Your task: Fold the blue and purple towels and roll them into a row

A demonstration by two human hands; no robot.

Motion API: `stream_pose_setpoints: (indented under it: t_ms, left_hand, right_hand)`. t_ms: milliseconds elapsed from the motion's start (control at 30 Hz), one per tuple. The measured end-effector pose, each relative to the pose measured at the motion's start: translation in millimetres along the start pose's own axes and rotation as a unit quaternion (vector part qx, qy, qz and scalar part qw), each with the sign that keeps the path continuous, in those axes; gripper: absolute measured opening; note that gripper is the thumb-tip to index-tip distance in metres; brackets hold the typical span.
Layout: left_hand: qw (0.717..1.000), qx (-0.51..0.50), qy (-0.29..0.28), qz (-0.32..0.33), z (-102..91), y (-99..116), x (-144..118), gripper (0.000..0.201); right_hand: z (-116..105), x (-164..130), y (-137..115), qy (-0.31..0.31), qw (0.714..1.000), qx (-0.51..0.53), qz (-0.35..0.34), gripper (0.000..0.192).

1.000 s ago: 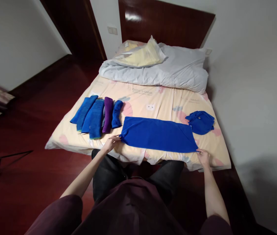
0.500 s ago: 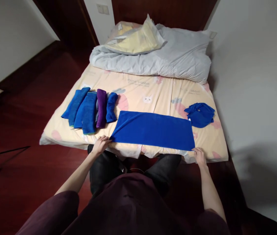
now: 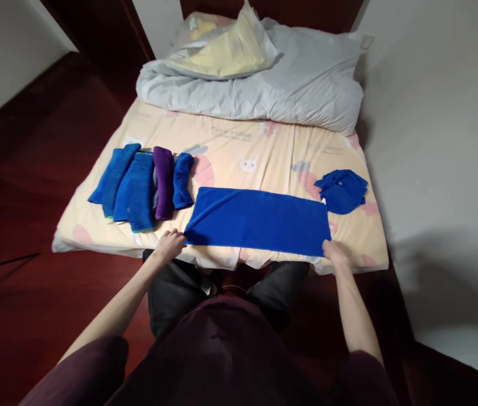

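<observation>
A blue towel [image 3: 258, 221] lies spread flat as a long rectangle along the front edge of the bed, with a slanting crease near its left end. My left hand [image 3: 171, 245] is closed on its near left corner. At the near right corner, my right hand [image 3: 334, 251] grips the cloth with bent fingers. Several rolled or folded blue towels [image 3: 124, 186] and a purple one [image 3: 163, 183] lie side by side to the left. Beyond the right end sits a crumpled blue cloth [image 3: 342, 192].
The bed [image 3: 239, 152] has a pale sheet printed with rabbits and carrots. A grey-white quilt [image 3: 306, 79] and a yellow pillow [image 3: 233, 53] are heaped at the far end. A white wall [image 3: 446, 169] runs along the right. A thin black stand [image 3: 2, 265] is on the red floor at left.
The view has shifted slightly, moving the bed a little left and up in the picture. Both hands stay at the towel's near corners; my right hand's fingers have curled more tightly.
</observation>
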State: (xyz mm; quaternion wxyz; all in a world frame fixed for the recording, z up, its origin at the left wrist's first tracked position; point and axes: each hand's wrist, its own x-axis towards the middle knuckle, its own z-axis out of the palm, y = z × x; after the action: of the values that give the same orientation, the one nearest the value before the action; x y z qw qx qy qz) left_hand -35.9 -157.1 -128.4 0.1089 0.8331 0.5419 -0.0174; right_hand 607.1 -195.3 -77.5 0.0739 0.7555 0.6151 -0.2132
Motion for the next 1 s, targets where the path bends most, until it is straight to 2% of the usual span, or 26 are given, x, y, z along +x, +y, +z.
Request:
stream_pose_setpoints:
  t_ms: [67, 167, 267, 333, 400, 467, 533, 633, 767, 833, 1000]
  left_hand:
    - [0.998, -0.035, 0.055, 0.001, -8.3, 29.4, 21.8, 0.027]
    - [0.986, -0.088, 0.137, 0.022, -11.9, 88.5, 67.2, 0.047]
    - [0.977, -0.136, 0.157, 0.038, 3.5, 136.5, 107.7, 0.057]
    - [0.976, -0.162, 0.139, 0.033, 22.5, 150.6, 121.2, 0.060]
    - [0.976, -0.178, 0.126, 0.020, 42.3, 151.3, 123.2, 0.061]
    - [0.976, -0.178, 0.128, 0.016, 57.5, 145.4, 118.6, 0.062]
    - [0.975, -0.171, 0.138, 0.024, 65.2, 140.1, 113.3, 0.062]
    - [0.974, -0.169, 0.150, 0.027, 65.0, 139.0, 109.9, 0.063]
    - [0.973, -0.173, 0.156, 0.012, 58.0, 133.9, 107.5, 0.063]
    - [0.974, -0.169, 0.152, -0.012, 55.3, 121.8, 102.4, 0.061]
    - [0.973, -0.149, 0.156, -0.081, 50.3, 75.4, 79.8, 0.063]
  right_hand:
    - [0.5, 10.2, -54.6, -0.006, 0.999, -0.038, 0.005, 0.017]
    - [17.5, 25.8, -161.0, 0.079, 0.990, 0.032, -0.113, 0.043]
    - [51.6, 38.7, -259.2, 0.094, 0.957, 0.149, -0.232, 0.057]
    - [77.9, 44.3, -300.1, 0.067, 0.943, 0.201, -0.255, 0.062]
    - [100.7, 46.8, -316.5, 0.049, 0.942, 0.218, -0.252, 0.061]
    - [116.2, 46.2, -313.5, 0.056, 0.938, 0.212, -0.268, 0.057]
    - [123.0, 43.6, -299.5, 0.076, 0.933, 0.196, -0.293, 0.054]
    - [121.0, 40.2, -272.3, 0.105, 0.932, 0.164, -0.307, 0.053]
    - [112.1, 41.6, -233.1, 0.138, 0.945, 0.114, -0.274, 0.055]
    - [109.1, 44.5, -210.8, 0.148, 0.954, 0.089, -0.246, 0.056]
    - [103.6, 51.9, -141.9, 0.170, 0.969, 0.043, -0.171, 0.060]
